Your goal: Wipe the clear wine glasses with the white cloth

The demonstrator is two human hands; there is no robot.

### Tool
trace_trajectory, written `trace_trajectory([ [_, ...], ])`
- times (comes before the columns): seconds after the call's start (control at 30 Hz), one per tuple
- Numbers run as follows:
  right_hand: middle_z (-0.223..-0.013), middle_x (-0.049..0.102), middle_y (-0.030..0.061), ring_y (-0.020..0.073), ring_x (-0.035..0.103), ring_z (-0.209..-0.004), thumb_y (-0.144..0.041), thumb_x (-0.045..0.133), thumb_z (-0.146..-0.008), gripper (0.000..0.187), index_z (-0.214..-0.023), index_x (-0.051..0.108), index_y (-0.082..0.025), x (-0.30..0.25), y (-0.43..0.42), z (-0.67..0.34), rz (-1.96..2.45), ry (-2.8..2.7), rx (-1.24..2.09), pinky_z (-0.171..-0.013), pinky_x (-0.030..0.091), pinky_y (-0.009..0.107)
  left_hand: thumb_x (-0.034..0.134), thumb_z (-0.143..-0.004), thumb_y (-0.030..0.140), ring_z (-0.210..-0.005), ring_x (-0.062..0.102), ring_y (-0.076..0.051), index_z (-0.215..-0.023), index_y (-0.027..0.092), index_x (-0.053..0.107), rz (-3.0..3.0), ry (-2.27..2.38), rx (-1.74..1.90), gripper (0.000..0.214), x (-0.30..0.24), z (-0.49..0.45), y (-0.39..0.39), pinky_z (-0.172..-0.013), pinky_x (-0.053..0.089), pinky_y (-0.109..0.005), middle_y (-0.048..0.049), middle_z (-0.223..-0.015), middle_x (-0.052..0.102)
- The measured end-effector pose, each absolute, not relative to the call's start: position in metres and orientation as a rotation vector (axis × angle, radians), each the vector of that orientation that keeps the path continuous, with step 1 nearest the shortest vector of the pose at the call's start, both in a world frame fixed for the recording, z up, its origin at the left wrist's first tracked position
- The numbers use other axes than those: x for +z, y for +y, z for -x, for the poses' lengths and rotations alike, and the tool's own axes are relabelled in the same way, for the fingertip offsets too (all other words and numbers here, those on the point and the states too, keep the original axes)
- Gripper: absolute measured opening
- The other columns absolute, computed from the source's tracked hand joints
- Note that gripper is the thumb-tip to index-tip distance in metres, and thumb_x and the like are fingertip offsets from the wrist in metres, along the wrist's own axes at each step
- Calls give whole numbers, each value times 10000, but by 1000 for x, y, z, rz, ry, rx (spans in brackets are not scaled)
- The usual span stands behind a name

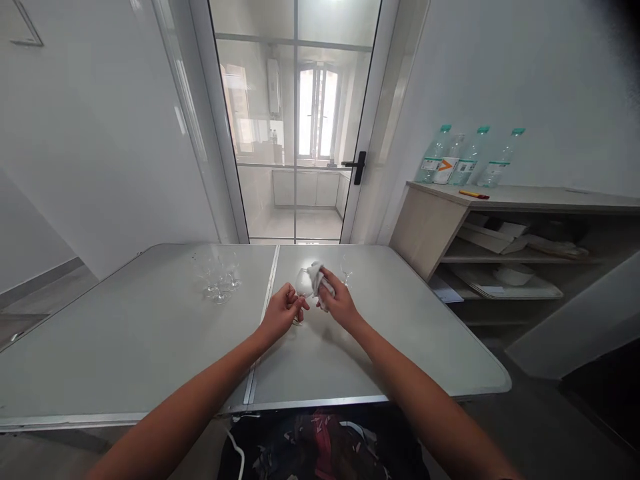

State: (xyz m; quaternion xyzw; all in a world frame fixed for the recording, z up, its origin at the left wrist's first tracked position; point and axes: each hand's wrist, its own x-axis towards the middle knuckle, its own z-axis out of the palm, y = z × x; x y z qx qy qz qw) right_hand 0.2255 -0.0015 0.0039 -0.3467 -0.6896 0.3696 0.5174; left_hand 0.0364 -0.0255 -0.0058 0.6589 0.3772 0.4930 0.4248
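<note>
My left hand (281, 312) is closed around the stem of a clear wine glass (303, 283), holding it above the grey folding table (150, 347). My right hand (337, 301) is closed on a white cloth (317, 279) that is pressed against and partly into the glass bowl. Both hands meet over the middle of the table, just right of its centre seam. Another clear glass (346, 272) stands just beyond my right hand.
A cluster of clear wine glasses (218, 279) stands on the table's left half, towards the far edge. A wooden shelf unit (500, 227) at the right carries several plastic water bottles (465, 157). A glass door (295, 120) stands behind the table.
</note>
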Motion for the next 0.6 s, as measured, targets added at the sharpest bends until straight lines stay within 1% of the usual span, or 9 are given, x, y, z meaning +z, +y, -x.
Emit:
trace_trajectory([
  [0.03,-1195,701,84,190,713,-842,-432,523,-966,464,-1399,555,-268,5,-4,-225,807,-1792,710,-640,578,288,582,-937,404,-509,606,-105,-811,224,338,-1650,946,1207,328,-8,-37,-25,-540,469,-243,2,-755,671],
  [0.1,-1466,562,67,218,680,-1100,-329,510,-976,399,-1363,602,-299,8,-9,-227,768,-2058,380,-796,573,298,571,-935,375,-518,613,-113,-862,211,415,-1717,980,1169,238,-11,-37,-25,-547,475,-246,-1,-762,672],
  [0.17,-1525,509,27,214,671,-1143,-280,507,-976,364,-1312,642,-321,11,-13,-230,795,-2213,157,-813,555,282,540,-942,329,-537,620,-122,-898,206,453,-1869,1057,1146,156,-13,-35,-26,-565,469,-246,-2,-765,674],
  [0.23,-1507,533,16,200,705,-1058,-284,525,-971,342,-1282,661,-324,12,-14,-233,871,-2237,58,-754,545,268,506,-951,293,-565,631,-144,-909,213,441,-2094,1168,1088,111,-14,-31,-25,-570,437,-246,-3,-753,673],
  [0.33,-1439,597,23,199,714,-1010,-298,577,-938,330,-1251,681,-316,13,-12,-234,952,-2174,87,-740,536,274,483,-959,265,-614,658,-200,-955,217,413,-2455,1343,892,85,-15,-21,-21,-546,364,-256,-23,-741,673],
  [0.43,-1282,693,34,209,694,-1049,-270,607,-891,292,-1157,728,-280,12,-5,-232,934,-2089,298,-861,531,304,482,-967,256,-667,687,-239,-1001,213,411,-2676,1398,682,89,-15,-12,-16,-540,336,-264,-54,-788,696],
  [0.47,-1200,724,39,209,696,-1018,-269,610,-879,268,-1111,745,-259,12,-3,-232,941,-2056,405,-869,531,312,487,-968,254,-686,694,-244,-1003,215,413,-2713,1389,644,90,-15,-9,-14,-545,339,-264,-58,-801,701],
  [0.53,-968,753,38,193,699,-825,-303,605,-865,252,-1048,758,-223,11,2,-233,1019,-1973,693,-749,551,305,495,-968,246,-710,702,-244,-992,222,420,-2757,1341,611,82,-13,-6,-13,-555,348,-260,-53,-803,704],
  [0.6,-737,694,8,148,612,-569,-366,595,-858,282,-1026,752,-202,13,4,-237,1119,-1853,1057,-531,505,262,503,-966,241,-718,703,-238,-981,229,428,-2789,1247,623,77,-11,-4,-14,-562,354,-257,-42,-799,705],
])
